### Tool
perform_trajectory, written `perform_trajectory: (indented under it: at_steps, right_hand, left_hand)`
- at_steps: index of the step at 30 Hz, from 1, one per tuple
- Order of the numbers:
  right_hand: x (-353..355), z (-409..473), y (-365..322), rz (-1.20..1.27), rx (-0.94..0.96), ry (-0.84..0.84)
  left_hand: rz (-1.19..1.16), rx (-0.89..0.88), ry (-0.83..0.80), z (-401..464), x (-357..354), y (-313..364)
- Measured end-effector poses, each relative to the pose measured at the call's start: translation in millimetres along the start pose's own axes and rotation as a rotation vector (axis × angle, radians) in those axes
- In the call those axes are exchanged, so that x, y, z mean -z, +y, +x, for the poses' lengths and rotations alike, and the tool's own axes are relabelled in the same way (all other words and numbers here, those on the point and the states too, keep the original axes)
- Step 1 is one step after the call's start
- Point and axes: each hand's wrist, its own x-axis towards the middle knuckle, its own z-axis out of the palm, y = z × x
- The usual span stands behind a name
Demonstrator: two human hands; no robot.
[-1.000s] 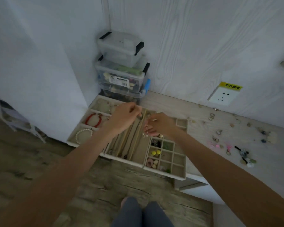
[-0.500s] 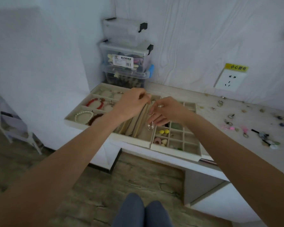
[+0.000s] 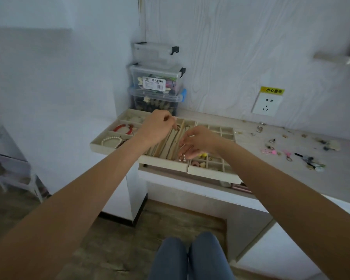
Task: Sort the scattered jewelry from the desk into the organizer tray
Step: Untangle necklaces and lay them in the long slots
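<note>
A beige organizer tray lies on the desk's left end, with bracelet cells, long necklace slots and small square cells. My left hand hovers over the far end of the long slots and pinches the top of a thin necklace chain. My right hand pinches the same chain lower down; its beaded end dangles over the near end of a slot. A pearl bracelet and a red bracelet lie in the left cells. Scattered jewelry lies on the desk to the right.
Stacked clear storage boxes stand against the wall behind the tray. A wall socket with a yellow label sits above the desk. A white rack stands on the floor at left. My knees are below the desk edge.
The camera has tilted up and back, so the desk sits lower in view. Both hands stay over the long slots with the chain; the right hand has lowered its end slightly.
</note>
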Motion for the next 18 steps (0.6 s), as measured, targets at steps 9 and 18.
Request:
perform_trajectory:
  at_steps: [9, 18]
  right_hand:
    - [-2.6, 18.1, -0.9, -0.313, 0.036, 0.071]
    - [2.5, 28.7, -0.9, -0.638, 0.062, 0.189]
  left_hand:
    - [-0.042, 0.016, -0.024, 19.4, 2.1, 3.2]
    - [-0.111, 0.016, -0.095, 38.5, 1.4, 18.0]
